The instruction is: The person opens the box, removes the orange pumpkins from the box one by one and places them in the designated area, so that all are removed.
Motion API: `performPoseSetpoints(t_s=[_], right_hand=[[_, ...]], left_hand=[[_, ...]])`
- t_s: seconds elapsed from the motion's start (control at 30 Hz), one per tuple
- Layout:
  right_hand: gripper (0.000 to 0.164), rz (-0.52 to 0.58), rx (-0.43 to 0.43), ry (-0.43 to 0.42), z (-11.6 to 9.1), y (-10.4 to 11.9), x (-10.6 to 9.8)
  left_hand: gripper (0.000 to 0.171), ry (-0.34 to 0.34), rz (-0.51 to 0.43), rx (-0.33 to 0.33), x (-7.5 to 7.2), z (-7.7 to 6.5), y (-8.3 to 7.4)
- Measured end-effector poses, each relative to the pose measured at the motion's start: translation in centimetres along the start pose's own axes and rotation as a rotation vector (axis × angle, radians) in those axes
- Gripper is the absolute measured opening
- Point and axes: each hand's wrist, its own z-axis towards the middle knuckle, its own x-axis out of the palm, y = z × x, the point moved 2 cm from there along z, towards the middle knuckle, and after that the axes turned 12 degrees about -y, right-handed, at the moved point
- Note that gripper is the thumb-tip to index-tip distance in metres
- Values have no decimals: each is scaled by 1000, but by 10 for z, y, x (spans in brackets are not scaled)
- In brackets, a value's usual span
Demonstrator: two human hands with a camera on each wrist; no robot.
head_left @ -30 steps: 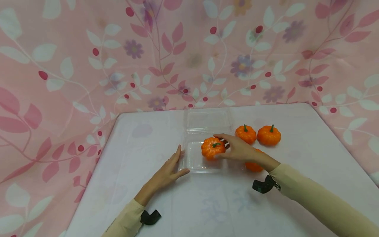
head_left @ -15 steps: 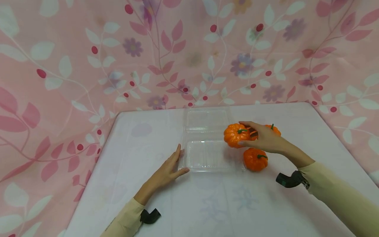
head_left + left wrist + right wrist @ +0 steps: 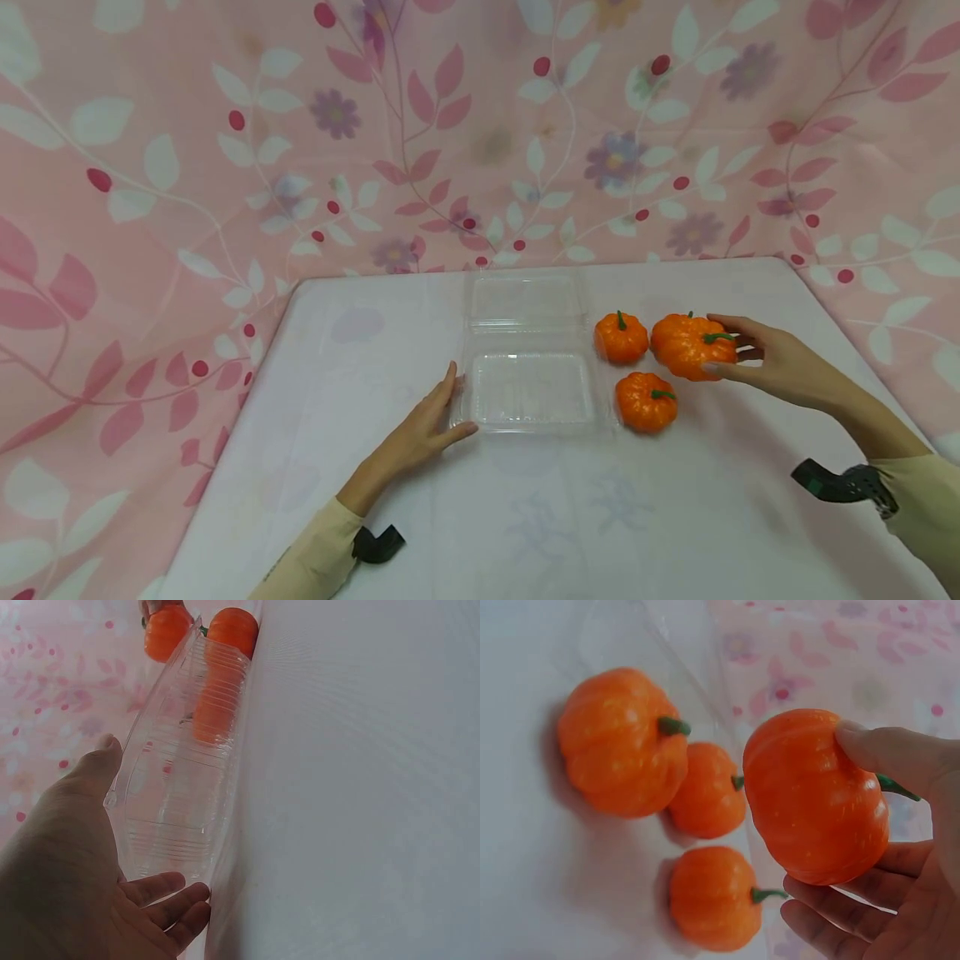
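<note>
My right hand (image 3: pixel 780 362) holds a small orange pumpkin (image 3: pixel 693 354) with a green stem, thumb on one side and fingers on the other. In the right wrist view the held pumpkin (image 3: pixel 817 795) is raised off the table. It partly covers another pumpkin (image 3: pixel 663 329) in the head view. Two more lie nearby, one pumpkin (image 3: pixel 621 337) behind and one pumpkin (image 3: pixel 647 403) in front. At the left side of a clear plastic clamshell box (image 3: pixel 465 404), my left hand (image 3: pixel 416 433) touches the wall with fingers extended. The box lies with its lid (image 3: pixel 525 302) folded back.
A white cloth with faint prints covers the table (image 3: pixel 525 517). Pink floral fabric (image 3: pixel 480 133) hangs behind and to the sides. The several pumpkins stand close to the right side of the box. A dark wrist mount (image 3: pixel 840 482) sits on each forearm.
My right hand has carried the pumpkin from over the clear box rightward, past the other pumpkins, to the right-hand one. The left hand has stayed at the box's side.
</note>
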Motion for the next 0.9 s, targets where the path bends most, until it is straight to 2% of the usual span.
performPoseSetpoints(t_s=[0.2,0.4,0.9], right_hand=[[67,3,29,25,-17,-25,-1],[65,42,51,69,-29,-42,9],[64,-6,59,133,-40,-68,29]], left_hand=[[102,2,-3,1,0,0,1],[102,1,-7,-3,0,0,0],[102,4,-16,-11,-1,-1,-2]])
